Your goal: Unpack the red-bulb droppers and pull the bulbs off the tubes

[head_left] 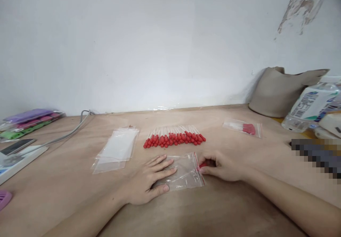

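A clear zip-lock bag (183, 174) lies flat on the table, its red-lined opening facing right. Spread fingers of my left hand (153, 178) press on the bag's left part. At the bag's mouth, my right hand (220, 166) pinches something red, apparently the heads of red-tipped sticks; the rest of them is hidden by fingers and plastic. Just beyond the bag, a row of white sticks with red bulbous tips (174, 137) lies with the tips toward me. Left of it is a stack of clear bags (117, 146). A filled bag of red-tipped sticks (243, 128) rests at the far right.
On the left are packets of coloured items (32, 121), a phone (18, 146), a white power strip (23, 162) with a grey cable (66, 135), and a purple object (4, 198). On the right stand a beige bag-like object (277, 91) and a plastic bottle (309, 105). A white wall closes the back.
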Demonstrator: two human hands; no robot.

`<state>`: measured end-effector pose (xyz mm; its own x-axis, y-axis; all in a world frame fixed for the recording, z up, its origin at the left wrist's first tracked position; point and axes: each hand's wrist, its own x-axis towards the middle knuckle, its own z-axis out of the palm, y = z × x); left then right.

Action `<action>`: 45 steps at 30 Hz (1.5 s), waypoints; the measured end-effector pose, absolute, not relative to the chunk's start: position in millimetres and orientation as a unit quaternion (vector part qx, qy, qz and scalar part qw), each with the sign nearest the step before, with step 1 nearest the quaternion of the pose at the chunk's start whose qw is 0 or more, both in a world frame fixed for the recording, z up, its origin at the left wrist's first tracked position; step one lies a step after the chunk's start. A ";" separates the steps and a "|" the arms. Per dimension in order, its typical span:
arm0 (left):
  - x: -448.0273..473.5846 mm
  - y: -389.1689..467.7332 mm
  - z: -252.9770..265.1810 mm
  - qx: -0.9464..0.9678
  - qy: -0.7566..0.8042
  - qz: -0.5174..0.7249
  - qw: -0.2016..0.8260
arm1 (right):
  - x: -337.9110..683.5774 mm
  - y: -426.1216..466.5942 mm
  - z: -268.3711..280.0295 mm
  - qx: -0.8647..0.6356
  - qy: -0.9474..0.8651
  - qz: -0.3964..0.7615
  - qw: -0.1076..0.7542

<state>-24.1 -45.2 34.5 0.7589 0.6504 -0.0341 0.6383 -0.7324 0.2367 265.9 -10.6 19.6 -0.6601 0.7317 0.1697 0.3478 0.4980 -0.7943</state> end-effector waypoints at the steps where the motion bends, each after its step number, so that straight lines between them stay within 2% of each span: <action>1: -24.3 -45.4 34.5 0.931 0.345 0.025 0.117 | 273.0 -6.7 22.1 -0.338 -0.811 0.404 0.256; 5: -24.7 -46.8 34.2 0.931 0.347 0.040 0.110 | 308.5 17.2 29.4 -0.399 -0.706 0.477 0.338; 10: -25.6 -46.1 32.3 0.928 0.353 0.043 0.115 | 326.5 43.4 29.7 -0.432 -0.593 0.372 0.568; 14: -25.7 -44.6 31.6 0.928 0.345 0.056 0.127 | 305.4 51.5 25.5 -0.458 -0.524 0.273 0.664; 17: -24.7 -44.8 32.6 0.927 0.350 0.050 0.127 | 281.9 53.9 17.5 -0.493 -0.542 0.181 0.656; 20: -24.0 -45.0 33.5 0.927 0.351 0.046 0.123 | 263.4 54.8 5.8 -0.538 -0.586 0.098 0.598; 25: -24.6 -44.6 33.0 0.928 0.350 0.043 0.115 | 256.0 54.5 -7.8 -0.526 -0.685 0.139 0.485; 35: -24.8 -44.1 32.3 0.929 0.351 0.039 0.113 | 257.2 56.6 -12.6 -0.494 -0.644 0.219 0.542; 45: -24.7 -43.6 30.9 0.930 0.347 0.047 0.109 | 249.7 58.7 -9.1 -0.488 -0.651 0.237 0.531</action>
<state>-24.7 -43.6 30.9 0.7547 0.6560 0.0110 0.6357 -0.7352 0.2353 249.7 58.7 -9.1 0.0409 0.8873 0.4594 0.3836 0.4106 -0.8272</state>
